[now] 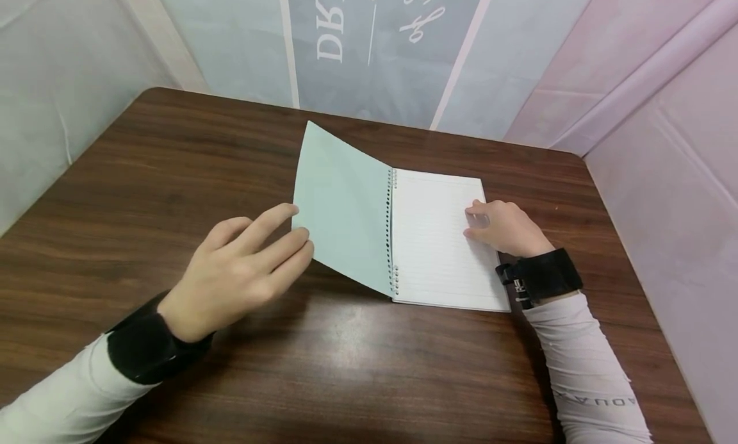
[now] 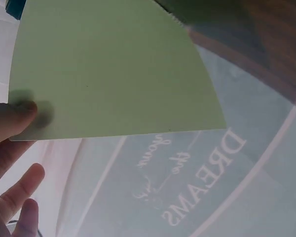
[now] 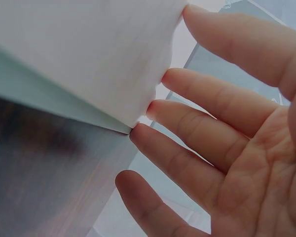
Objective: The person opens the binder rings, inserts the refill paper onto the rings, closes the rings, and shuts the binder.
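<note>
A spiral notebook lies open on the table, its lined white page [image 1: 438, 239] at the right. Its pale green cover [image 1: 343, 207] stands tilted up on the left. My left hand [image 1: 236, 277] pinches that cover near its free lower corner. In the left wrist view the thumb [image 2: 19, 116] presses on the cover's face, while two other fingers spread apart from it. My right hand [image 1: 510, 229] rests at the page's right edge with fingers fairly straight. Several of its fingertips touch the sheets' edge in the right wrist view, and the little finger [image 3: 138, 192] stands apart.
The dark wood-grain table [image 1: 346, 373] has rounded far corners. Behind it hangs a pale cloth backdrop [image 1: 386, 72] with printed lettering, and a pinkish cloth [image 1: 680, 149] borders the right side. Both wrists wear black straps.
</note>
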A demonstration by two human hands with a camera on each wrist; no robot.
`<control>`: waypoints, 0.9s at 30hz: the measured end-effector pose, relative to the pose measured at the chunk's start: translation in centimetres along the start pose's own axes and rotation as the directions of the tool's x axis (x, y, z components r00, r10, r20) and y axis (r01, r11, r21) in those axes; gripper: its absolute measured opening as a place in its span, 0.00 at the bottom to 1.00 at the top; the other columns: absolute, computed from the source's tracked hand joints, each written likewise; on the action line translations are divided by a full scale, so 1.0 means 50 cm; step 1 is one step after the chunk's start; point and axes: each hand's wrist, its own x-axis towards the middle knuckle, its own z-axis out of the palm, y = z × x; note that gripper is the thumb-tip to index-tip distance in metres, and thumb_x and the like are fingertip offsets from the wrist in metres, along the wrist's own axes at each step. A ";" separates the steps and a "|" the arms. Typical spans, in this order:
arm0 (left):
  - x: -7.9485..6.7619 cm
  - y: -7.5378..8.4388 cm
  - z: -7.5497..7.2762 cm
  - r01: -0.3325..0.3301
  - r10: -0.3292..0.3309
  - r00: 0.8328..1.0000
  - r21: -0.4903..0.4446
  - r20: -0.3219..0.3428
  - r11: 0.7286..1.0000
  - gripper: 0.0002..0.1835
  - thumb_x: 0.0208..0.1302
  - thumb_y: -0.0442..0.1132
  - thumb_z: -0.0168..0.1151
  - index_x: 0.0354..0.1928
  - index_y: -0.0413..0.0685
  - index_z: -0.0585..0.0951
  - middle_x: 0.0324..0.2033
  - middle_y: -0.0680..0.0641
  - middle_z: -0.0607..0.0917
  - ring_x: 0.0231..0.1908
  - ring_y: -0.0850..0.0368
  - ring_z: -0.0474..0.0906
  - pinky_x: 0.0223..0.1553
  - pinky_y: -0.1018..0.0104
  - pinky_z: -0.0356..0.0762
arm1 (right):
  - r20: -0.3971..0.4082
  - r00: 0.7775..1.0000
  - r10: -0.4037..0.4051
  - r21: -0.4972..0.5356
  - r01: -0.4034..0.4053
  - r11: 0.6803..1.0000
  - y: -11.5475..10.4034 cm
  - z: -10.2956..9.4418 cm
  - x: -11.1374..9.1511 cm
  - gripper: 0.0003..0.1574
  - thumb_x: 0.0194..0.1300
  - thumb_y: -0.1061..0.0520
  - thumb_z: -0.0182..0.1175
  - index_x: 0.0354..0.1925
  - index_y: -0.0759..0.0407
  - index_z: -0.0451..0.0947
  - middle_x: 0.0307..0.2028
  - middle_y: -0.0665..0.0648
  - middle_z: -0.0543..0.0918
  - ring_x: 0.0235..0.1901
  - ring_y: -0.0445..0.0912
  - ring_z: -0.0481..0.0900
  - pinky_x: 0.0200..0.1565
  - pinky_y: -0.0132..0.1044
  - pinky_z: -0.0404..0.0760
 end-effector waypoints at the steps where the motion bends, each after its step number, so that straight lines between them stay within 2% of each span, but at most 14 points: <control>1: 0.005 0.000 0.002 -0.008 0.008 1.000 0.001 -0.012 1.000 0.10 0.62 0.22 0.56 0.34 0.42 0.82 0.32 0.51 0.84 0.46 0.49 0.80 0.31 0.60 0.66 | 0.000 1.000 0.000 -0.001 0.000 1.000 0.001 0.000 0.000 0.33 0.69 0.53 0.61 0.67 0.66 0.70 0.71 0.69 0.65 0.72 0.66 0.59 0.54 0.53 0.71; 9: 0.045 0.002 0.021 -0.052 0.052 0.993 0.001 -0.102 0.999 0.07 0.60 0.25 0.60 0.35 0.44 0.83 0.34 0.52 0.85 0.42 0.52 0.80 0.31 0.63 0.64 | -0.015 1.000 -0.008 -0.011 0.007 1.000 0.002 0.000 -0.001 0.32 0.69 0.53 0.61 0.67 0.66 0.71 0.70 0.69 0.65 0.70 0.65 0.63 0.48 0.48 0.70; 15: 0.069 0.006 0.033 -0.082 0.078 0.982 -0.014 -0.169 0.997 0.07 0.58 0.26 0.62 0.34 0.44 0.84 0.33 0.52 0.86 0.40 0.53 0.79 0.28 0.65 0.62 | -0.051 0.998 -0.036 -0.008 0.036 0.999 0.000 0.001 -0.004 0.29 0.71 0.52 0.58 0.65 0.66 0.73 0.68 0.70 0.69 0.62 0.62 0.73 0.44 0.46 0.71; 17: 0.077 0.008 0.037 -0.092 0.088 0.977 -0.011 -0.194 0.996 0.07 0.56 0.26 0.63 0.33 0.45 0.84 0.33 0.52 0.86 0.39 0.54 0.79 0.28 0.65 0.62 | -0.058 0.998 -0.038 0.003 0.038 0.999 0.000 0.000 -0.004 0.28 0.72 0.52 0.57 0.64 0.66 0.73 0.68 0.69 0.69 0.64 0.62 0.73 0.45 0.46 0.72; 20: 0.090 0.010 0.046 -0.104 0.100 0.966 -0.005 -0.239 0.995 0.07 0.53 0.27 0.65 0.32 0.46 0.84 0.33 0.53 0.86 0.39 0.55 0.80 0.28 0.66 0.62 | -0.067 0.997 -0.037 0.024 0.038 0.999 0.000 -0.001 -0.004 0.28 0.72 0.52 0.56 0.64 0.66 0.74 0.67 0.69 0.70 0.69 0.64 0.66 0.49 0.48 0.72; 22: 0.099 0.014 0.054 -0.115 0.109 0.958 -0.006 -0.266 0.993 0.06 0.52 0.27 0.65 0.30 0.46 0.83 0.33 0.53 0.86 0.38 0.56 0.80 0.28 0.67 0.62 | -0.074 0.996 -0.039 0.032 0.041 0.999 0.003 -0.002 -0.004 0.27 0.73 0.52 0.56 0.63 0.65 0.75 0.67 0.69 0.71 0.69 0.63 0.67 0.48 0.47 0.72; 23: 0.103 0.016 0.059 -0.120 0.113 0.954 -0.009 -0.279 0.993 0.06 0.52 0.28 0.66 0.29 0.47 0.83 0.33 0.53 0.87 0.38 0.56 0.80 0.28 0.67 0.63 | -0.077 0.996 -0.040 0.039 0.043 0.998 0.004 -0.003 -0.004 0.26 0.73 0.52 0.56 0.63 0.65 0.75 0.66 0.69 0.71 0.61 0.62 0.75 0.44 0.46 0.72; 24: 0.107 0.018 0.063 -0.126 0.117 0.950 -0.013 -0.290 0.992 0.06 0.52 0.28 0.66 0.29 0.48 0.83 0.33 0.54 0.87 0.38 0.56 0.80 0.28 0.67 0.63 | -0.079 0.996 -0.040 0.046 0.044 0.998 0.006 -0.004 -0.004 0.26 0.73 0.52 0.56 0.63 0.65 0.75 0.66 0.69 0.72 0.50 0.60 0.81 0.39 0.43 0.72; 25: 0.110 0.020 0.068 -0.133 0.122 0.946 -0.016 -0.299 0.991 0.06 0.52 0.29 0.66 0.28 0.48 0.83 0.33 0.54 0.87 0.37 0.56 0.80 0.28 0.68 0.63 | -0.081 0.996 -0.041 0.052 0.045 0.998 0.008 -0.004 -0.004 0.26 0.73 0.52 0.56 0.62 0.65 0.76 0.66 0.69 0.72 0.37 0.57 0.81 0.35 0.41 0.69; 26: 0.114 0.022 0.073 -0.140 0.129 0.944 -0.014 -0.304 0.990 0.05 0.53 0.30 0.66 0.28 0.49 0.84 0.33 0.55 0.87 0.38 0.57 0.81 0.28 0.68 0.63 | -0.082 0.996 -0.041 0.057 0.045 0.997 0.010 -0.005 -0.004 0.26 0.73 0.52 0.56 0.62 0.64 0.76 0.66 0.68 0.72 0.26 0.52 0.74 0.31 0.39 0.66; 27: 0.117 0.025 0.078 -0.146 0.135 0.942 -0.014 -0.307 0.989 0.05 0.54 0.31 0.66 0.28 0.49 0.84 0.33 0.55 0.87 0.38 0.57 0.81 0.29 0.68 0.64 | -0.082 0.996 -0.040 0.062 0.046 0.997 0.012 -0.005 -0.003 0.25 0.73 0.52 0.56 0.62 0.64 0.76 0.66 0.68 0.72 0.20 0.47 0.63 0.28 0.38 0.62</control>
